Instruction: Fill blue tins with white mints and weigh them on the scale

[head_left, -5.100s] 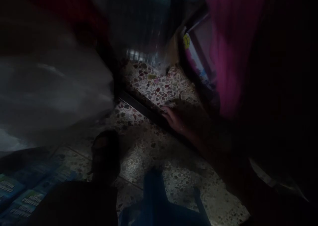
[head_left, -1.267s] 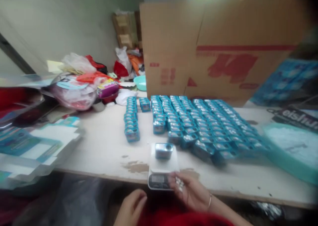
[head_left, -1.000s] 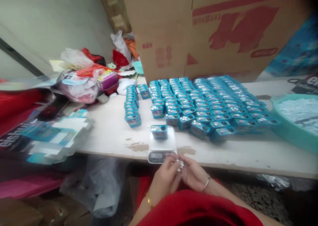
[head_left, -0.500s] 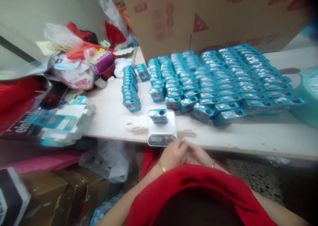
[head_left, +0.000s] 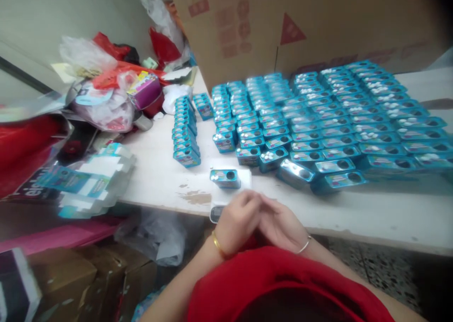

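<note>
My left hand (head_left: pixel 239 220), with a gold bangle at its wrist, is closed, its fingers bent toward my other palm. Against it, my right hand (head_left: pixel 285 223) is cupped with its fingers curled in. The two hands meet over the front edge of the table; whatever lies between them is hidden. Just beyond them a blue tin (head_left: pixel 225 179) stands on a white scale (head_left: pixel 245 178), whose front and display my left hand partly covers. Many similar blue tins (head_left: pixel 295 173) stand in rows behind, some with white pieces showing on top.
A shorter row of blue tins (head_left: pixel 187 157) stands left of the scale. A large cardboard box (head_left: pixel 247 29) rises behind the rows. Flattened blue-and-white cartons (head_left: pixel 95 180), plastic bags (head_left: pixel 109 105) and a purple box (head_left: pixel 145 92) crowd the left side. Brown cartons (head_left: pixel 60 275) sit below.
My hands, still together, have come up and forward, covering more of the scale's front. The view has shifted slightly. The tin remains on the scale.
</note>
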Tool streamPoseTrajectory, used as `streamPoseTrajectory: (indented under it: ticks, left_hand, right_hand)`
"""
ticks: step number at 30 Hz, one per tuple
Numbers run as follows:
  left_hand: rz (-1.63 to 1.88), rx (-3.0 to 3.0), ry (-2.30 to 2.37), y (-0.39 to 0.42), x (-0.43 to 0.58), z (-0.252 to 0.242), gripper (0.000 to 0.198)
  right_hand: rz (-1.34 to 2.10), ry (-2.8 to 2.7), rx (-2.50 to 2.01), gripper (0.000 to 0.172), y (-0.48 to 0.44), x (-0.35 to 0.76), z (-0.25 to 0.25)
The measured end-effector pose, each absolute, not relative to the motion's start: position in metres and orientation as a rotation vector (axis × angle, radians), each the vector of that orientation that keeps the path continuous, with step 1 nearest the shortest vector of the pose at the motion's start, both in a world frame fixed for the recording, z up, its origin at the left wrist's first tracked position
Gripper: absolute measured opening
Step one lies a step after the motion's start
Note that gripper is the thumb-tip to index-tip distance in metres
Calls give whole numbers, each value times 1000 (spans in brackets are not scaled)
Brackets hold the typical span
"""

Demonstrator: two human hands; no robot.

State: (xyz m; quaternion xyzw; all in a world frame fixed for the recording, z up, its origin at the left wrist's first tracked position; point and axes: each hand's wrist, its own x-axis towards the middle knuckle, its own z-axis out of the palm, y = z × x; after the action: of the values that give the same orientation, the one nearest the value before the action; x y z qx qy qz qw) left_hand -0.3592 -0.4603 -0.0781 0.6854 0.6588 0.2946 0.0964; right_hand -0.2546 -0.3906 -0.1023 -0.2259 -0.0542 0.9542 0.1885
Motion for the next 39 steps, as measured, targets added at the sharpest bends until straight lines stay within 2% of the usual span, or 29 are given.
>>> streamPoseTrajectory:
  ticks: [6,13,21,29,39]
  left_hand:
    - [1144,1893,2092,-441,-396,-46,11]
    - [684,1896,2224,-421,-431,-38,7]
    - [891,1976,2328,-443,-449,-36,20]
    - [619,2196,2462,-488,-461,-76,48]
    - [667,2286,2300,-453,-438,-80,48]
  right_hand:
    - [2647,-100,-667,19,-366,-266,-80]
    - [2654,-100,-784,18,-347,-258,-90]
    - [2620,-135,-882,21,-346,-237,-102]
    - [2417,-51,-1102,22,-365,-203,-140]
    - [2436,-145,-1043,14,-379,-201,-149]
